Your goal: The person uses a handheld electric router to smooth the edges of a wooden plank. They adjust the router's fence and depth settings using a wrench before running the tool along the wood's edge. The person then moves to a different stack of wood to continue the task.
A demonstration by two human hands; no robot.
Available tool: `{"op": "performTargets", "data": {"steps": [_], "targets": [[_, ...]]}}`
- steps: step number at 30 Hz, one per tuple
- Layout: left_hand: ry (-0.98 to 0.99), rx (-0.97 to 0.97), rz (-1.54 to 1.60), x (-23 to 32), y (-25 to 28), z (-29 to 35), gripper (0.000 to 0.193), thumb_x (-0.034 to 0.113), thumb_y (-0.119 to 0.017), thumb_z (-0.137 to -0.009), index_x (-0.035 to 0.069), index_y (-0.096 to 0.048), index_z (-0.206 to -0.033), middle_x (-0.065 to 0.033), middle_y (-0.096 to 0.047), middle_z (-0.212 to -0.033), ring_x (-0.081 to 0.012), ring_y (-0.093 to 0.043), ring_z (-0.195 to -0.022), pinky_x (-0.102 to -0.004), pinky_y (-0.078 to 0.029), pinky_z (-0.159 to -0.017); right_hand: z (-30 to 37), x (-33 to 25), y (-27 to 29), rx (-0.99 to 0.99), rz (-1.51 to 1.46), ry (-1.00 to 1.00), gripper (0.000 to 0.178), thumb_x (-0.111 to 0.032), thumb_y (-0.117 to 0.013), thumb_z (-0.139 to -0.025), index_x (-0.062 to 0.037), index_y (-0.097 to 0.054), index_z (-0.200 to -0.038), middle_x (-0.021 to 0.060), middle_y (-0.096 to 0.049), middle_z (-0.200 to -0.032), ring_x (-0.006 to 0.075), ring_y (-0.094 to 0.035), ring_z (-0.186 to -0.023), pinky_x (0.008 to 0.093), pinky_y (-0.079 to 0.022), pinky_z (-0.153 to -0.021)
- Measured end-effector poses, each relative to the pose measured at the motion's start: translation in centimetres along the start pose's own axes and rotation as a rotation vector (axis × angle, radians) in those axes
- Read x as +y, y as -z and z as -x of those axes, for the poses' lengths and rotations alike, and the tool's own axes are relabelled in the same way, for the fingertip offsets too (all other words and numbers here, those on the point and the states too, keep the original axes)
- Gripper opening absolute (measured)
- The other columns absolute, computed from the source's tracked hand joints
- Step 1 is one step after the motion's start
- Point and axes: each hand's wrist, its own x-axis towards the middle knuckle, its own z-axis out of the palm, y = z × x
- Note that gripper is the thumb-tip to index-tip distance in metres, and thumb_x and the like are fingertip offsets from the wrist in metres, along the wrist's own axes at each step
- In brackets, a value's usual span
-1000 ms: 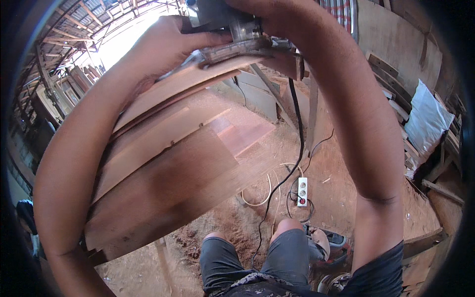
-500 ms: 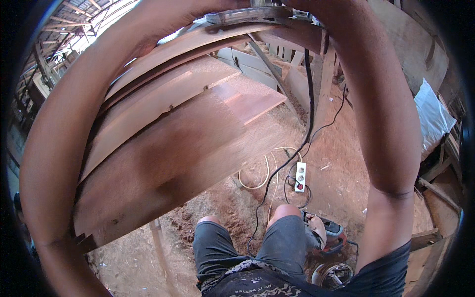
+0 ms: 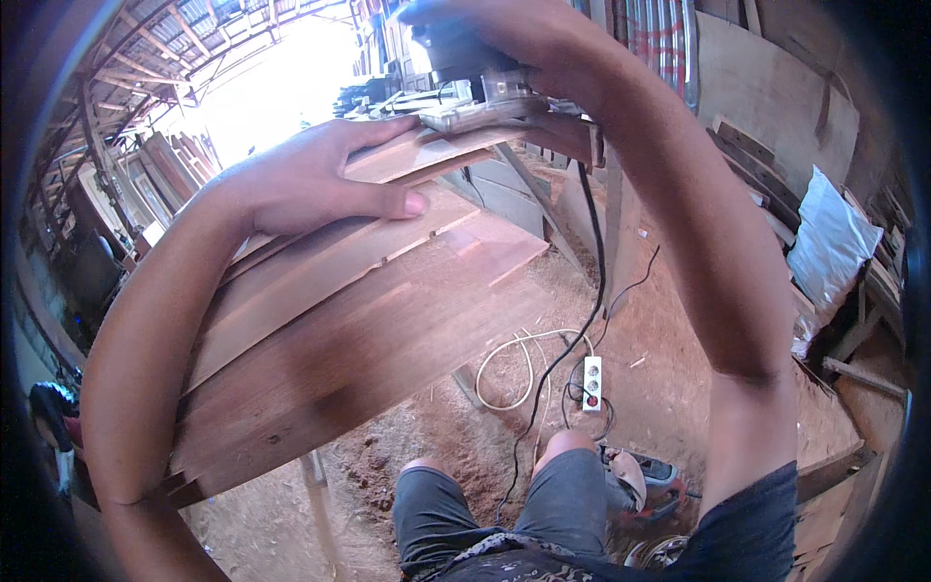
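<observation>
My right hand [image 3: 529,44] grips the dark body of a corded trim router [image 3: 465,58] at the top of the view. The router's flat, clear base [image 3: 475,114] sits at the far end of a narrow wooden board [image 3: 398,160]. My left hand [image 3: 320,184] lies on the boards to the left of the router, thumb stretched toward me and a finger pointing at the base. Its other fingers are partly hidden. Under it, several brown boards overlap on a wide panel [image 3: 359,320], which spans the bench in front of me.
A black cable [image 3: 601,247] hangs from the bench's far right side to the floor. A white power strip [image 3: 593,383] lies there beside a coiled pale cord [image 3: 485,398]. By my right knee rests a grey and red power tool [image 3: 655,485]. A white sack [image 3: 834,233] leans on scrap wood at right.
The view has tilted upward, so both hands and the router's body now show. The boards appear slightly shifted in the picture. The router is still at the boards' far end.
</observation>
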Motion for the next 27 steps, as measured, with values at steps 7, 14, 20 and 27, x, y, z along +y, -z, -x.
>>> {"op": "performTargets", "data": {"steps": [7,14,20,27], "targets": [[0.002,0.064,-0.046,-0.4,-0.4,0.5,0.107,0.065,-0.078,-0.075,0.001,-0.047,-0.154,-0.0286,-0.055,-0.148,-0.0364,-0.056,-0.134,-0.042,-0.039,-0.115,1.8,0.4,0.2,0.044,0.007,0.0,0.042,-0.037,-0.068,-0.095,-0.0006,-0.07,-0.117,0.0075,-0.07,-0.096,0.0172,-0.067,-0.087,0.0325,-0.055,-0.079],[-0.009,0.098,-0.104,-0.7,-0.7,0.2,0.108,0.067,-0.077,-0.075,0.0,-0.048,-0.153,-0.0283,-0.054,-0.149,-0.0376,-0.055,-0.135,-0.0433,-0.038,-0.116,3.0,-1.3,-0.1,0.106,0.132,-0.106,0.053,-0.042,-0.067,-0.095,0.0034,-0.069,-0.122,0.0113,-0.073,-0.104,0.0205,-0.069,-0.096,0.0336,-0.055,-0.088],[-0.032,0.105,-0.096,-0.7,-0.5,-0.1,0.109,0.066,-0.078,-0.075,-0.002,-0.047,-0.153,-0.0284,-0.052,-0.151,-0.0371,-0.051,-0.139,-0.0428,-0.036,-0.119,3.1,-1.0,0.3,-0.014,0.137,0.001,0.049,-0.041,-0.067,-0.094,0.0031,-0.07,-0.117,0.0115,-0.072,-0.102,0.0198,-0.068,-0.095,0.0336,-0.054,-0.085],[-0.023,0.091,-0.101,-0.9,-0.6,0.1,0.109,0.066,-0.079,-0.074,-0.002,-0.047,-0.154,-0.0292,-0.05,-0.152,-0.0385,-0.05,-0.14,-0.0438,-0.034,-0.12,2.8,-0.3,-0.5,0.053,0.048,-0.056,0.047,-0.038,-0.067,-0.094,0.0018,-0.069,-0.119,0.0109,-0.071,-0.1,0.0191,-0.067,-0.094,0.0341,-0.054,-0.083]]}}
